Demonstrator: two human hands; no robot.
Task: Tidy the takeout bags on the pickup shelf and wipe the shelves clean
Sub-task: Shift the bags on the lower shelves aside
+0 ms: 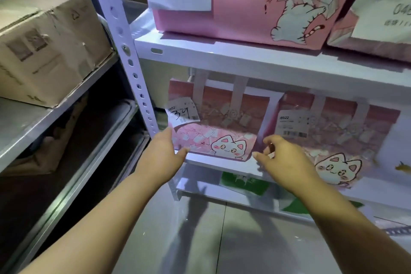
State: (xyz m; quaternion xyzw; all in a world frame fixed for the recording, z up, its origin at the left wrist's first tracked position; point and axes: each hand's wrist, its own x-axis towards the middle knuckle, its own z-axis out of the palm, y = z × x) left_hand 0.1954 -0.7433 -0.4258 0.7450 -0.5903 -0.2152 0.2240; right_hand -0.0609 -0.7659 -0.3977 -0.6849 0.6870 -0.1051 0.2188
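Note:
A pink cat-print takeout bag (222,127) with white handles and a paper slip stands on the middle white shelf (222,165). My left hand (162,151) is against its lower left corner, thumb along the bottom front edge. My right hand (282,155) hovers at its lower right corner, fingers loosely curled, holding nothing. A second pink cat bag (347,140) stands right beside it. On the upper shelf (222,53) sits a larger pink bag (255,6) labelled 366, with another bag (378,18) at the far right.
A perforated white shelf post (131,62) rises left of the bags. Beside it is a grey metal rack (33,122) bearing a worn cardboard box (49,44). Green bags (244,182) lie on the bottom shelf. Grey tiled floor (200,240) lies below.

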